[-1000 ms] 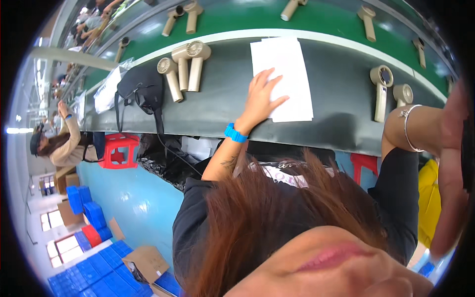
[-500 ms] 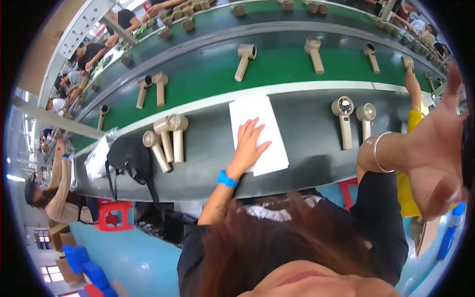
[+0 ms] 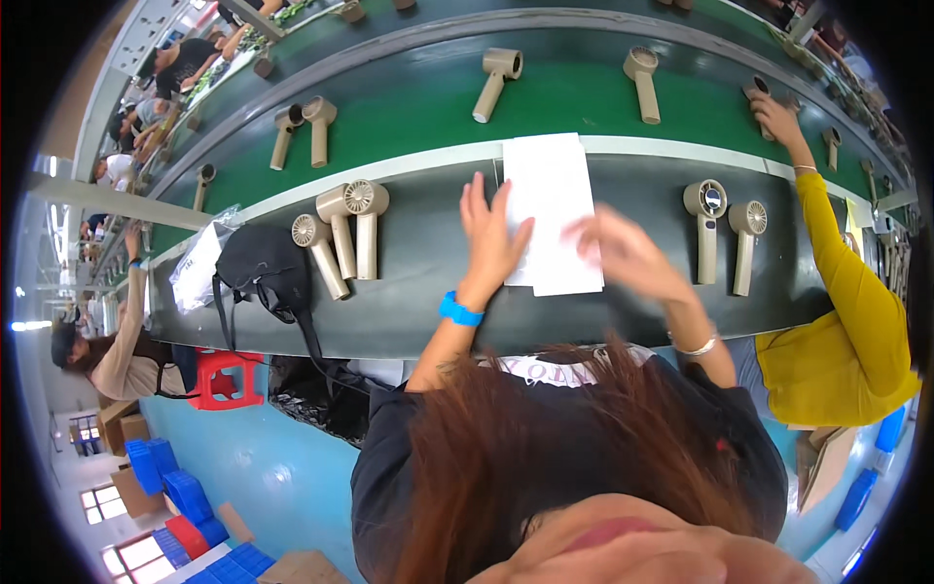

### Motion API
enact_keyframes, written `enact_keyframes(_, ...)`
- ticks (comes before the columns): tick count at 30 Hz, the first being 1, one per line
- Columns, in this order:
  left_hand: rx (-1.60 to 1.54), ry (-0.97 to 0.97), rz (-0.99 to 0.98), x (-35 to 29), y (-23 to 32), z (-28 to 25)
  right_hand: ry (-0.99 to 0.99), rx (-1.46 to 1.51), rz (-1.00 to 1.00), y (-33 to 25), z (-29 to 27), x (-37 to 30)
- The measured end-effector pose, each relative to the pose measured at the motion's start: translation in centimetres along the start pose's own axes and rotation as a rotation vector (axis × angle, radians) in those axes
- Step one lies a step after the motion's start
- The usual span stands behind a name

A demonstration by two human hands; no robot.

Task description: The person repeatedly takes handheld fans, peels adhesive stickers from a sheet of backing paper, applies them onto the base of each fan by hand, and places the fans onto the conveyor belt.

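Observation:
White sheets of paper [image 3: 551, 209] lie on the dark worktable in front of me, slightly out of line with each other. At their left edge, my left hand [image 3: 496, 238] is spread with its fingers apart, a blue band on the wrist. My right hand [image 3: 628, 255], with a bangle on its wrist, is at the right edge of the sheets; motion smears its fingers. Right of it stand two beige handheld fans, one with a shiny centre [image 3: 706, 229] and one plain [image 3: 746, 248]. Three more handheld fans [image 3: 339, 229] lie grouped to the left.
A black backpack [image 3: 261, 273] and a white plastic bag [image 3: 199, 273] are on the table's left. Beyond the pale rail, a green conveyor belt [image 3: 409, 127] carries several fans. A co-worker's yellow sleeve [image 3: 827, 234] reaches over it at right. A red stool [image 3: 229, 380] stands lower left.
My right hand has come down from the raised right side to the paper. My left hand has slid from on top of the sheets to their left edge. The co-worker's arm reaches farther over the belt.

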State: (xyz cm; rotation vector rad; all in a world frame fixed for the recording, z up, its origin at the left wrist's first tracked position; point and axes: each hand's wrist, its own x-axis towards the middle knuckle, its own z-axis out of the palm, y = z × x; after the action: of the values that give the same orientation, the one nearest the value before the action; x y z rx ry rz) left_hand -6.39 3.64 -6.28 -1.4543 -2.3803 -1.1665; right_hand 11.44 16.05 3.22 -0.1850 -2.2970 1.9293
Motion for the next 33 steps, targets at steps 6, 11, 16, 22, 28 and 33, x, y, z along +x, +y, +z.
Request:
enact_keyframes(6,-0.189,-0.125,0.029,-0.6,0.4,0.9,0.58,-0.08,0.012,9.3,3.1,3.8)
enact_keyframes(11,-0.01,-0.073,-0.029,1.4,1.4,1.3,0.779,-0.627,-0.097,7.9,-0.1,4.5)
enact_keyframes(16,-0.117,-0.212,0.253,3.1,0.8,1.6,0.585,-0.571,0.014,7.2,0.9,1.1)
enact_keyframes(22,-0.075,-0.277,0.303,2.9,0.5,3.3,0.619,-0.598,0.044,8.7,2.9,0.1)
enact_keyframes(28,-0.06,-0.265,0.298,2.9,0.7,3.3,0.551,-0.648,0.048,7.5,2.0,0.3)
enact_keyframes(33,-0.039,-0.264,0.295,2.9,0.8,3.4,0.553,-0.573,0.033,8.4,2.1,0.0)
